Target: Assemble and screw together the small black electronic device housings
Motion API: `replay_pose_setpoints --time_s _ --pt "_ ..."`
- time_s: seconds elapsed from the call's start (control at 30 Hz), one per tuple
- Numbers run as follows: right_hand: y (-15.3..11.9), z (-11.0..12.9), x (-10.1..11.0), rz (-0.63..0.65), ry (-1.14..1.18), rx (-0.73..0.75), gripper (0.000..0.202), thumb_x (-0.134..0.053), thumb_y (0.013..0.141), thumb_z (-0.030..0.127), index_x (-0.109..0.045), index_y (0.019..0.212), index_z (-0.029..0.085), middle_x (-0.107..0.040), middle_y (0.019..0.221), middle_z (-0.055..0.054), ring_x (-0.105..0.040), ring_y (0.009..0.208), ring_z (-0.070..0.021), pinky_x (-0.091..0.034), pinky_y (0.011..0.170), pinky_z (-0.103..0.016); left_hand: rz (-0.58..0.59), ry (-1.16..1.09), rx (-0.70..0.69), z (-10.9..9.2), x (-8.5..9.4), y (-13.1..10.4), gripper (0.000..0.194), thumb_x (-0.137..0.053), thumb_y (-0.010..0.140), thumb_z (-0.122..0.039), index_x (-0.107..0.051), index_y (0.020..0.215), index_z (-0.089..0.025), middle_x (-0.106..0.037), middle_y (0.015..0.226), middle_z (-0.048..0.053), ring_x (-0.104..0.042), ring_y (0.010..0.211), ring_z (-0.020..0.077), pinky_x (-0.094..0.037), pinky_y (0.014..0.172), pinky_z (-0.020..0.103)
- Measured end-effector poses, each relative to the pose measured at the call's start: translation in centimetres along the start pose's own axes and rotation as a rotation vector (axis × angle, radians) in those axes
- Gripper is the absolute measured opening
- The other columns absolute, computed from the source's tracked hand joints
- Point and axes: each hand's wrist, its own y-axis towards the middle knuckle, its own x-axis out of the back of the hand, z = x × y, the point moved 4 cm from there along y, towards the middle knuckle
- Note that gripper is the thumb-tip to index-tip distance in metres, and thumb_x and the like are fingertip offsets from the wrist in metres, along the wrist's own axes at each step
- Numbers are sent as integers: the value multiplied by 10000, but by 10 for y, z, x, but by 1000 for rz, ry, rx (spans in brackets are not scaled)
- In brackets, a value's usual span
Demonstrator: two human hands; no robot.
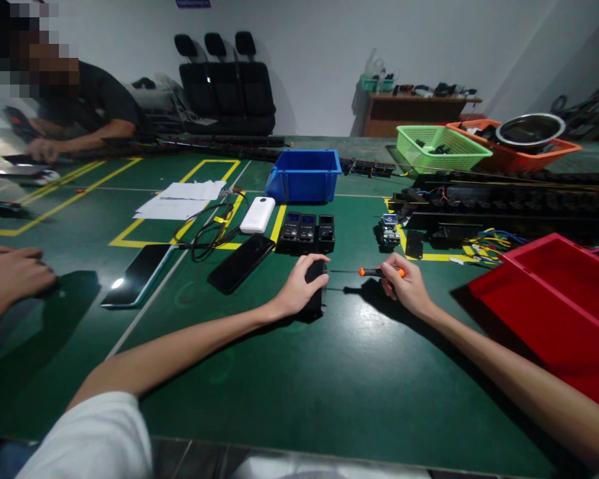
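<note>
My left hand [302,286] is closed round a small black box-shaped device [315,303] resting on the green table, thumb and fingers across its top. In my right hand [404,283] is a screwdriver [372,271] with an orange and black handle. Its thin shaft points left, the tip at or very near the device's right side; contact I cannot make out. Just behind my left hand stand several similar black devices [307,229] in a row. A small metallic part [389,228] lies beyond my right hand.
A red bin [539,299] stands at the right, a blue bin [304,183] behind the devices. Left of my hand lie a black phone [242,263], a white power bank [258,215] and another phone [137,276]. Another person's hand [17,276] rests at the far left.
</note>
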Motion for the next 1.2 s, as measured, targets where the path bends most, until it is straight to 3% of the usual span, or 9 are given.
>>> replay_pose_setpoints --time_s 0.2,0.33,0.47,0.63,0.8,1.1,1.2 --pt "2 0 0 14 -24 -29 319 -563 907 490 -469 773 217 -469 486 75 -418 394 -81 -313 388 -198 -7 15 -10 0 0 0 308 -561 866 -292 -577 1167 -234 -557 1131 38 -542 1071 199 -406 1011 351" --pt "3 2 2 48 -20 65 274 -656 849 426 -502 960 229 -566 663 45 -529 548 -119 -433 522 -244 -31 39 -1 0 1 -1 305 -564 865 -280 -579 1167 -239 -557 1128 39 -541 1074 199 -407 1019 362" --pt "6 -3 4 79 -40 58 284 -699 816 397 -537 971 222 -614 777 11 -569 608 -131 -461 551 -261 -44 63 10 0 3 -1 317 -578 855 -278 -583 1170 -239 -554 1121 42 -542 1057 200 -419 1011 372" --pt "7 -5 2 101 0 18 252 -684 840 390 -581 972 202 -665 757 -8 -610 632 -137 -480 571 -256 -46 71 -21 1 3 0 331 -588 850 -263 -582 1180 -238 -554 1128 42 -544 1056 196 -426 997 361" --pt "6 -2 0 118 39 -10 258 -671 851 415 -579 946 193 -636 666 16 -563 510 -111 -473 493 -240 -44 76 -18 0 3 1 327 -581 849 -257 -583 1175 -231 -552 1114 45 -545 1049 196 -428 989 356" --pt "5 -9 -2 114 -35 -99 379 -524 916 535 -502 737 202 -503 445 55 -424 345 -83 -300 325 -185 -37 80 -9 -2 3 0 327 -584 843 -257 -586 1170 -239 -545 1102 41 -541 1044 195 -426 991 361" --pt "6 -7 -1 155 -20 -84 331 -542 912 510 -524 799 200 -530 500 49 -466 400 -90 -363 381 -198 -40 78 -10 -1 3 1 323 -580 845 -257 -587 1168 -241 -549 1112 43 -536 1057 200 -421 1001 368"
